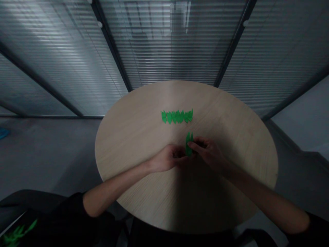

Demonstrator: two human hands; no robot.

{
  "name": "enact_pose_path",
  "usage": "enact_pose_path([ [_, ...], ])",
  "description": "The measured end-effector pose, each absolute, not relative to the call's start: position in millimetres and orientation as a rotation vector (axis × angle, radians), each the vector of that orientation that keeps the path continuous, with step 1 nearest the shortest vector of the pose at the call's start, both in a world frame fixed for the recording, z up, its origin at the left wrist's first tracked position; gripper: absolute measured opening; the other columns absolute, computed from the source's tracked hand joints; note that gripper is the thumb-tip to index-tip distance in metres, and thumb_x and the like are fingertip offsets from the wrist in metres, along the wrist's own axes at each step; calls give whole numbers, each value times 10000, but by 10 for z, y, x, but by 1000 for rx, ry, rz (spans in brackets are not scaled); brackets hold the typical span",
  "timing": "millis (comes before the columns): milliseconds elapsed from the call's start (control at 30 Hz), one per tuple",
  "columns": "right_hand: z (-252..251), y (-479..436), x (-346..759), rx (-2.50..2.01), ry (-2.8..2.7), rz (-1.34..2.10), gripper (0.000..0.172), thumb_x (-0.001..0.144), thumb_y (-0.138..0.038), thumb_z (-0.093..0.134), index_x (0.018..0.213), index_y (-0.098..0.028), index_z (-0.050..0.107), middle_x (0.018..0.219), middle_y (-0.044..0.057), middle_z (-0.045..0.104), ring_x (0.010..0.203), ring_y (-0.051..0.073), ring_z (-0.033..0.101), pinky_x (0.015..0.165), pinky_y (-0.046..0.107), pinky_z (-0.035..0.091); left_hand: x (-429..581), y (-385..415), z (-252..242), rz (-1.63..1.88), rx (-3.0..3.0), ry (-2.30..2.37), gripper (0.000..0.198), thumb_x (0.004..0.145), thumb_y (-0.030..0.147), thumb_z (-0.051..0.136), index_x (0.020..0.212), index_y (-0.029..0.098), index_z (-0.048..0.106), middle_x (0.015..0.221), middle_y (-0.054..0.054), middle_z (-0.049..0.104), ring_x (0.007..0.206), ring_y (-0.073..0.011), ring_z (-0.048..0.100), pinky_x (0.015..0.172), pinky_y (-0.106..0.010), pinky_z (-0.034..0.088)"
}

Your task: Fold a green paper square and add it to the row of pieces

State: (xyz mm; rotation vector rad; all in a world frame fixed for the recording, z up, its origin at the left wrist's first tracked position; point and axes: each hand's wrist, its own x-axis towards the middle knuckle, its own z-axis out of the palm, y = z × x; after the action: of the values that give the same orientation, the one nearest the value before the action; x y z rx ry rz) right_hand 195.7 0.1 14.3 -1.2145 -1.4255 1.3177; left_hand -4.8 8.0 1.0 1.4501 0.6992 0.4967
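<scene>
Above the near half of the table, both hands pinch one green folded paper piece (189, 145) with two pointed tips facing away from me. My left hand (171, 157) grips its lower end, fingers curled and partly in shadow. The thumb of my right hand (209, 152) presses on its face, with the fingers behind it. Just beyond my hands lies a row of several similar green folded paper pieces (177, 116), set side by side on the tabletop.
The round wooden table (133, 120) stands before glass panels with blinds (180, 58). More green pieces (19, 235) rest on something dark at the lower left. A blue object (3, 132) lies on the floor at far left. A dark chair part (33, 197) shows beside me.
</scene>
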Motion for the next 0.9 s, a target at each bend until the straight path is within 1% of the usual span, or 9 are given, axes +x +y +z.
enact_pose_path([
  [100, 142, 18, 1971, -1233, -1386, 1317, 304, 824, -475, 728, 728, -192, 668, 643, -10, 620, 574, 122, 571, 538, 248, 441, -56, 47, 66, 493, 1572, 781, 261, 914, 383, 727, 919, 142, 629, 706, -2, 641, 586, -109, 601, 509, -203, 454],
  [167, 145, 28, 1980, -1246, -1366, 1328, 317, 820, -486, 730, 728, -189, 668, 635, -13, 612, 564, 118, 562, 532, 247, 434, -52, 27, 100, 573, 1641, 863, 267, 872, 349, 769, 925, 158, 590, 714, 14, 627, 585, -101, 580, 492, -191, 414],
  [233, 152, 34, 1985, -1248, -1354, 1342, 324, 821, -491, 730, 728, -187, 668, 632, -16, 606, 559, 115, 558, 531, 246, 430, -45, 11, 124, 682, 1668, 903, 300, 840, 313, 792, 964, 172, 557, 780, 10, 640, 615, -101, 586, 510, -192, 426],
  [333, 157, 38, 1987, -1242, -1356, 1356, 320, 817, -492, 733, 744, -186, 676, 642, -14, 608, 564, 118, 566, 534, 249, 438, -41, -3, 146, 761, 1678, 863, 313, 854, 292, 771, 1029, 179, 537, 853, -7, 658, 652, -105, 603, 539, -201, 455],
  [567, 130, 38, 1987, -1236, -1384, 1358, 330, 815, -508, 740, 773, -185, 690, 660, -8, 620, 562, 122, 568, 530, 254, 440, -61, -3, 149, 808, 1811, 816, 297, 905, 327, 731, 1104, 160, 584, 823, -12, 666, 644, -110, 602, 555, -216, 476],
  [667, 137, 32, 1973, -1210, -1395, 1384, 341, 824, -516, 727, 773, -181, 698, 657, -3, 630, 554, 120, 574, 529, 254, 441, -81, 19, 112, 872, 1878, 838, 287, 917, 344, 730, 1093, 152, 610, 840, -28, 691, 671, -126, 629, 581, -234, 502],
  [800, 151, 24, 1965, -1204, -1417, 1417, 361, 833, -531, 712, 757, -178, 701, 603, -6, 612, 531, 120, 566, 524, 256, 437, -126, 54, 57, 939, 1994, 872, 217, 946, 336, 714, 1036, 151, 649, 832, -30, 705, 683, -136, 651, 605, -247, 520],
  [900, 151, 22, 1976, -1205, -1413, 1420, 369, 836, -538, 719, 753, -180, 699, 606, -7, 610, 538, 119, 565, 531, 255, 441, -161, 68, 42, 939, 2098, 838, 224, 971, 356, 696, 1045, 148, 660, 840, -33, 704, 705, -143, 675, 628, -253, 543],
])
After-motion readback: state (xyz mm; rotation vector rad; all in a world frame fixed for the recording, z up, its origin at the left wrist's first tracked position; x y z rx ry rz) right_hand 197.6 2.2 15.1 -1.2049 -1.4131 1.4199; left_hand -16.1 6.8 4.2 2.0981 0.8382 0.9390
